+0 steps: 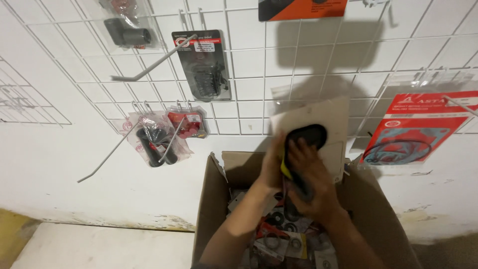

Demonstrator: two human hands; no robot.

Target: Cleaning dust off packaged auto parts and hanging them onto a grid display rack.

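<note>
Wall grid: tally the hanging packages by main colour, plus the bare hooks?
Black-part packs: 2, clear bag, carded pack
Red packs: 3, grips bag, small pack, gasket pack
Orange card: 1
Bare hooks: 3
Total: 9

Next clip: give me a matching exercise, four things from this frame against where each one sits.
Things:
1. carded black part
2. cardboard box
3. red gasket pack
4. bare wire hook

Places:
A. on the floor below the grid
B. hanging at the right edge of the grid
C. held in both hands over the box
D. sticking out of the grid at upper left

Pairs: 1-C, 2-A, 3-B, 4-D
</note>
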